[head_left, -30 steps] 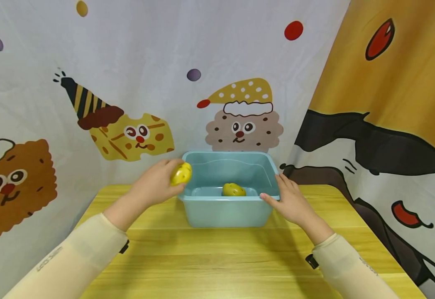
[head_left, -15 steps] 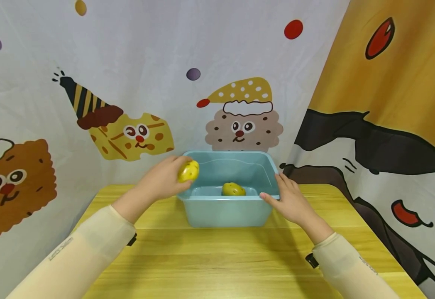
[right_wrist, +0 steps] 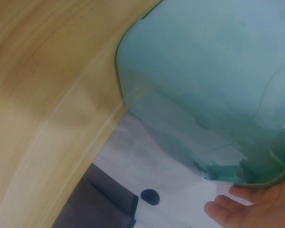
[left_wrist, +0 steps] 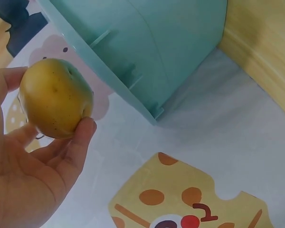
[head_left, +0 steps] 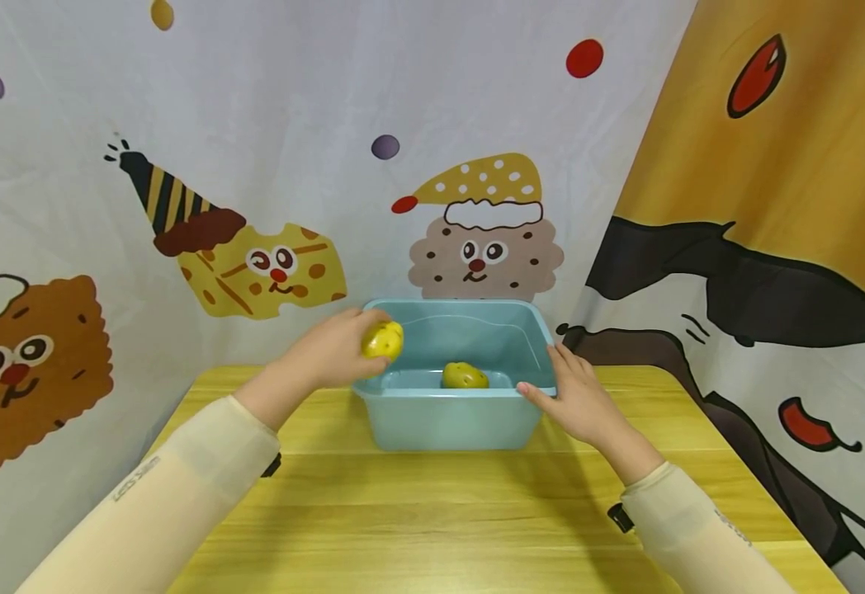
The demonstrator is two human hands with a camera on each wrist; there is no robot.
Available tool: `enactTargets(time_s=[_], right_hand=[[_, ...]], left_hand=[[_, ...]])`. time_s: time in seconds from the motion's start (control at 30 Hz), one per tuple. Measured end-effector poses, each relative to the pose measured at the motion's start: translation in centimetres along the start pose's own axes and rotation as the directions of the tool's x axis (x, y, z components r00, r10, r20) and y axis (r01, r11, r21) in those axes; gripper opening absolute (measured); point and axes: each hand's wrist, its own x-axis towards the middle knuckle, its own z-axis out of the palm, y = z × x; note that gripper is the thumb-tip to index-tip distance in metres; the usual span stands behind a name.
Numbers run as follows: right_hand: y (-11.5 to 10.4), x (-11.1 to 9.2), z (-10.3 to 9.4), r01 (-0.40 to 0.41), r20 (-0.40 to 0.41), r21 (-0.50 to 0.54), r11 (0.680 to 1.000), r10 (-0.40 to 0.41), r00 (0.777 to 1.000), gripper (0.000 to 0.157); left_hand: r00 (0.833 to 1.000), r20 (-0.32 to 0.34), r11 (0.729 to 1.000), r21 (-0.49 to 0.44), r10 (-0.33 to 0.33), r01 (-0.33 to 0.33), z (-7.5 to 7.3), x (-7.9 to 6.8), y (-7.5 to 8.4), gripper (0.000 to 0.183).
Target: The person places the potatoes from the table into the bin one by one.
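Observation:
In the head view, my left hand (head_left: 336, 351) grips a yellow potato (head_left: 384, 341) over the left rim of a light-blue plastic basin (head_left: 456, 425). The left wrist view shows the potato (left_wrist: 56, 98) pinched between thumb and fingertips, beside the basin's rim. A second potato (head_left: 465, 376) lies on the basin floor. My right hand (head_left: 587, 403) rests at the basin's front right corner, thumb on the front rim and fingers extended along the right side. From the right wrist view, fingers (right_wrist: 228, 205) show just outside the rim.
The basin stands near the back of a wooden table (head_left: 432, 520). Behind the table hangs a white curtain (head_left: 291, 99) printed with cartoon figures. Its yellow and dark patterned part (head_left: 811, 165) fills the right side.
My left hand has moved right with its potato, from beside the basin's left edge to over its rim. My right hand and the potato in the basin have stayed in place.

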Motion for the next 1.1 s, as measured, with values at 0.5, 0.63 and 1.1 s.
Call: enactTargets(time_s=[0.5, 0.63, 1.1], right_hand=[[0.0, 0.1, 0.1, -0.006, 0.003, -0.006, 1.0, 0.006, 1.0, 0.098], [0.0, 0.1, 0.0, -0.006, 0.003, -0.006, 1.0, 0.006, 1.0, 0.098], [0.0, 0.1, 0.1, -0.005, 0.002, -0.01, 1.0, 0.005, 1.0, 0.098]], left_hand=[[0.997, 0.076, 0.999, -0.042, 0.003, 0.0, 0.2, 1.1, -0.6, 0.06], [0.995, 0.098, 0.999, -0.047, 0.005, -0.001, 0.1, 1.4, -0.6, 0.059], [0.98, 0.196, 0.998, -0.048, -0.02, 0.03, -0.1, 2.1, -0.2, 0.062]])
